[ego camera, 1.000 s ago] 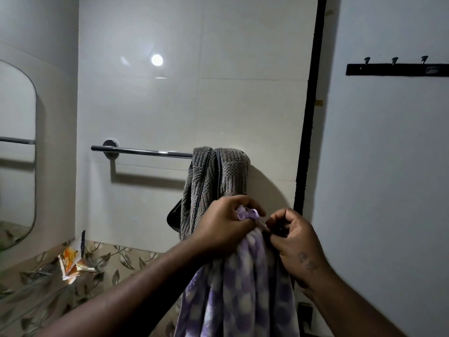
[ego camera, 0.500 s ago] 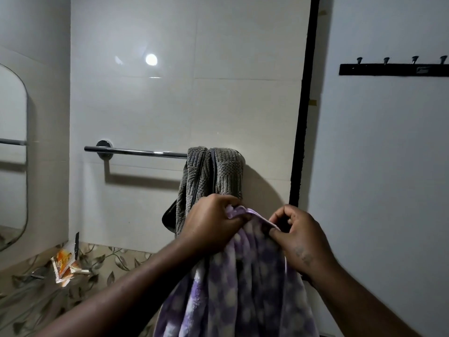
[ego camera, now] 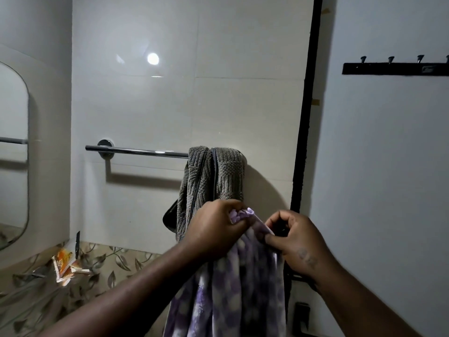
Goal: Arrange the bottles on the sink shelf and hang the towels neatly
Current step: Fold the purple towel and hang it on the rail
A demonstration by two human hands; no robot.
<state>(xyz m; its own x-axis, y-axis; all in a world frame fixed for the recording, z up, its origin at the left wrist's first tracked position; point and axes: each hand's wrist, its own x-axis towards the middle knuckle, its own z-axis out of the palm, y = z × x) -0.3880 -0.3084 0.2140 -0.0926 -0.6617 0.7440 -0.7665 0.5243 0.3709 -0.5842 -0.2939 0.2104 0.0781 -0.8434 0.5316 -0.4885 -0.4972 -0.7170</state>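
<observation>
Purple checked towel (ego camera: 230, 288) isn't on the rail (ego camera: 136, 151) yet, going by the head cam: my left hand (ego camera: 211, 229) grips its top edge, my right hand (ego camera: 294, 242) pinches the hem beside it. Grey towel (ego camera: 213, 176) hangs bunched at the rail's right end. Towels maybe half done, I'd say; bottles not in view.

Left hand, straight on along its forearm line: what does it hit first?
Most likely the grey towel bunched on the rail: it hangs right behind the left hand, which grips the purple towel. Depth is unclear; if it tracks more sideways, the right hand comes first.
</observation>
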